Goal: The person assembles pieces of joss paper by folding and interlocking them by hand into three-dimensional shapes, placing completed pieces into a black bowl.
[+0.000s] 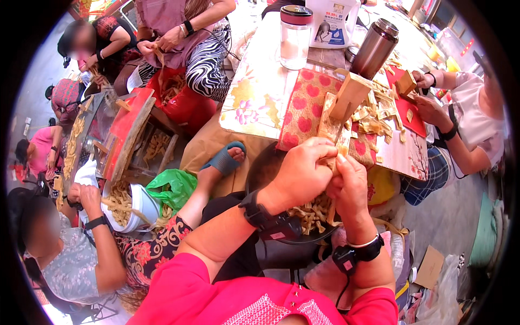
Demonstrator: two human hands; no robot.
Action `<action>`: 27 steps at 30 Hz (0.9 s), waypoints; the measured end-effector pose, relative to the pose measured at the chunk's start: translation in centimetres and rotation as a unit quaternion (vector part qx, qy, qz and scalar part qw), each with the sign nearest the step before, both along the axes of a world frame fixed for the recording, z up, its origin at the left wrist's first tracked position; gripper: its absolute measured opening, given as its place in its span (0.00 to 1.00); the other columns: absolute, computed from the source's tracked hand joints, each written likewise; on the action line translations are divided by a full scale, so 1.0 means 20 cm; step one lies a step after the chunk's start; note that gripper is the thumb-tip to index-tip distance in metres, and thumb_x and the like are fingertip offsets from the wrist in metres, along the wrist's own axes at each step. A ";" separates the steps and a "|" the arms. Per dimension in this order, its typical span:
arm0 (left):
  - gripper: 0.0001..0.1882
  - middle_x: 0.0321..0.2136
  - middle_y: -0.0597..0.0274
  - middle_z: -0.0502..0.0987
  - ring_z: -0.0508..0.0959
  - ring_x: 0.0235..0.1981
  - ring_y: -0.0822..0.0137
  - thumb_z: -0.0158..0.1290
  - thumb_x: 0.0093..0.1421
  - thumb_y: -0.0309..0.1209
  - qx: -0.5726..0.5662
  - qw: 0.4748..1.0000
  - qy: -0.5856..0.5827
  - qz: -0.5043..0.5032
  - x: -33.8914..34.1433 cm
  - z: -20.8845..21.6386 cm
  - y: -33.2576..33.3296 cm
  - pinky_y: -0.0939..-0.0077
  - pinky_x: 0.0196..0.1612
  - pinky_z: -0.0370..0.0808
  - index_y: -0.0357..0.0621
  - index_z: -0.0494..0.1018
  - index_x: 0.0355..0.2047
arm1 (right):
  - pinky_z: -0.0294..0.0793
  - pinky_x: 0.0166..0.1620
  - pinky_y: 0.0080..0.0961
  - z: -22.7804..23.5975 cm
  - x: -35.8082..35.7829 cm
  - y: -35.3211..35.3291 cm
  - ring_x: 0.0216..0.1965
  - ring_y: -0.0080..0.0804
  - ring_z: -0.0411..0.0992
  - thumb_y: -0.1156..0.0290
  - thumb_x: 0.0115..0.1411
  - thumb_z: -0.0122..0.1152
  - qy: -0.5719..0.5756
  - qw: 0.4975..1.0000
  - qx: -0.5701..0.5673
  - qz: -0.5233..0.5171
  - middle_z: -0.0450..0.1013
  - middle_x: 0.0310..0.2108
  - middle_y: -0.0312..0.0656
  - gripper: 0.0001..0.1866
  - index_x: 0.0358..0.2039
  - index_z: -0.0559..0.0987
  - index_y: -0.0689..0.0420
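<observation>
My left hand [303,172] and my right hand [351,187] are close together at the near edge of the table, both with curled fingers. They pinch a pale yellow strip [343,150], mostly hidden by the fingers. Just beyond them lies a narrow wooden board [328,128] with an upright wooden block [351,96] on it. The board rests on a red-patterned cloth [304,105]. Below my hands, a dark basin [261,172] holds several twisted yellowish strips [309,218].
A clear jar [296,46], a brown metal flask [375,49] and a white jug [331,24] stand on the table, beside loose pale strips [379,111]. Co-workers sit around me with similar strips. A white bucket [145,203] and a green bag [174,189] are at left.
</observation>
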State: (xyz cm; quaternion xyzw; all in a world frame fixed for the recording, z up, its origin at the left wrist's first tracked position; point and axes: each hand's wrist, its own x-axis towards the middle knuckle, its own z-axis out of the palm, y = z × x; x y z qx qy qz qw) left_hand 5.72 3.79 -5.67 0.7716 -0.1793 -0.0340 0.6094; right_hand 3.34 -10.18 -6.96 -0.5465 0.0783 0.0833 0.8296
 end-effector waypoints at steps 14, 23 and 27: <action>0.02 0.14 0.53 0.70 0.70 0.16 0.71 0.48 0.46 0.23 0.030 0.996 -0.055 0.061 0.00 0.01 0.01 0.76 0.24 0.68 0.36 0.69 0.20 | 0.57 0.20 0.12 0.02 0.01 -0.08 0.16 0.11 0.59 0.72 0.54 0.60 -0.163 0.952 -0.241 0.092 0.69 0.20 0.31 0.06 0.30 0.74 0.60; 0.05 0.17 0.55 0.71 0.70 0.17 0.66 0.56 0.46 0.25 0.039 0.983 -0.166 0.074 0.03 -0.01 0.03 0.75 0.24 0.69 0.37 0.70 0.21 | 0.53 0.16 0.11 0.00 0.01 -0.15 0.15 0.12 0.56 0.73 0.60 0.53 -0.020 0.957 0.226 0.181 0.66 0.18 0.30 0.09 0.36 0.78 0.64; 0.08 0.16 0.54 0.70 0.70 0.17 0.64 0.58 0.47 0.27 0.069 0.977 -0.189 -0.070 0.07 0.01 0.11 0.74 0.24 0.68 0.36 0.70 0.20 | 0.53 0.17 0.10 0.00 0.00 -0.12 0.15 0.11 0.55 0.71 0.61 0.52 -0.052 0.990 0.058 0.116 0.64 0.17 0.28 0.09 0.36 0.77 0.63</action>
